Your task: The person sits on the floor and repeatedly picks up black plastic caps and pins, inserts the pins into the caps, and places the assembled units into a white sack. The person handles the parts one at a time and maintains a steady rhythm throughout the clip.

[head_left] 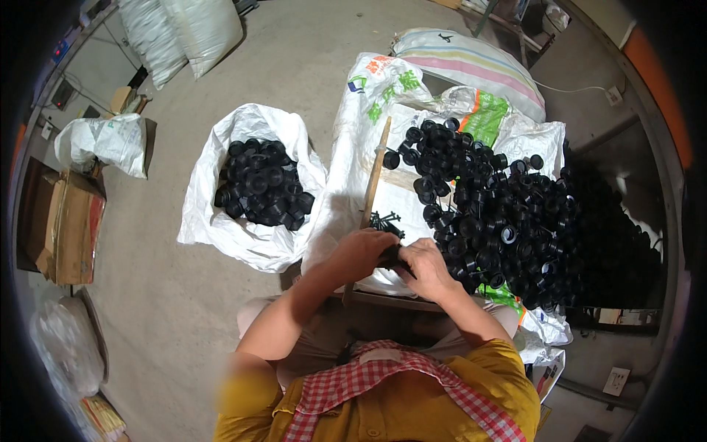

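Black plastic cap (390, 255) sits pinched between both hands at the near edge of the worktop (398, 193): left hand (361, 250) curled over it, right hand (423, 264) closed on its other side. Just right lies a heap of caps (508, 221); left, on the floor, a white sack (254, 184) of caps.

Black caps (515, 221) are heaped on white sheeting (398, 199), more black caps fill a white sack (243, 236), a yellow shirt (412, 405) with red-and-white checked cloth (368, 376) is worn, and the floor (294, 51) is grey.
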`<state>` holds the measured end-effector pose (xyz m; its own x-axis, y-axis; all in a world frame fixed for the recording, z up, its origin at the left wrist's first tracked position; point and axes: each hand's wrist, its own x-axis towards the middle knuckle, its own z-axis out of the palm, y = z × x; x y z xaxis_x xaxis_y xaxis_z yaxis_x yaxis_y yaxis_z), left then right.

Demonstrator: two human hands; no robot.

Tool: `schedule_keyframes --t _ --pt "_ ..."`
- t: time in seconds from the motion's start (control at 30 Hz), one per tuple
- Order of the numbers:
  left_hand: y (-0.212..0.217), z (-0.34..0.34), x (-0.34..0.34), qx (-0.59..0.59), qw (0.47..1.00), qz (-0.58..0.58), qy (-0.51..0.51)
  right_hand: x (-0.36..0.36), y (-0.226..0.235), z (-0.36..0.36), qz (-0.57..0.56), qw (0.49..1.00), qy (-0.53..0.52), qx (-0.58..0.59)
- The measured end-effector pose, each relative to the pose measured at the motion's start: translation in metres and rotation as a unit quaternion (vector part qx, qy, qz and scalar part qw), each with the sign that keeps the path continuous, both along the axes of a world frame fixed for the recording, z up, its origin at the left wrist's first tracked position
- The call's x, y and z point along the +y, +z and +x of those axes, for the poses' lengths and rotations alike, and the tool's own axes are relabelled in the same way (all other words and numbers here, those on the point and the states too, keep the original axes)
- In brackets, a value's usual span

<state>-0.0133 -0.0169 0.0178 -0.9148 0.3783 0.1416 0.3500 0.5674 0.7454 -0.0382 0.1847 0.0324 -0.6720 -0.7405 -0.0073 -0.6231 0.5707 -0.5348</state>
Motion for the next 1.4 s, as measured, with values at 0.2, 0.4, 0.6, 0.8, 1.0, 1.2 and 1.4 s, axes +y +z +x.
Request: schedule_keyframes --t 0.2,0.4,0.6,0.8,1.0,1.2,1.4 --pt "0.017 0.002 -0.016 0.38 0.923 0.013 -0.055 0.013 -0.014 -0.007 -0.399 0.546 0.207 -0.707" --pt "0.011 0.006 -0.007 -0.219 0.832 0.489 0.147 -0.004 -0.039 0.003 -0.622 0.522 -0.11 -0.573" --pt "-0.014 0.017 0.022 -0.365 0.753 0.529 0.136 -0.041 -0.047 -0.001 -0.547 0.689 -0.235 -0.413" --pt "0.007 0.015 0.007 0.0 0.988 -0.049 0.148 -0.058 -0.112 -0.015 -0.433 0.811 -0.285 -0.271" --pt "0.013 -0.015 -0.074 -0.042 0.914 -0.103 0.389 -0.011 -0.17 -0.034 -0.037 0.945 -0.325 -0.004" --pt "0.022 -0.011 -0.064 0.119 0.914 -0.217 0.322 0.032 -0.21 -0.02 0.481 0.854 -0.129 -0.152" --pt "0.009 -0.007 -0.041 0.114 0.941 -0.203 0.244 0.056 -0.211 -0.006 0.449 0.877 -0.131 -0.111"
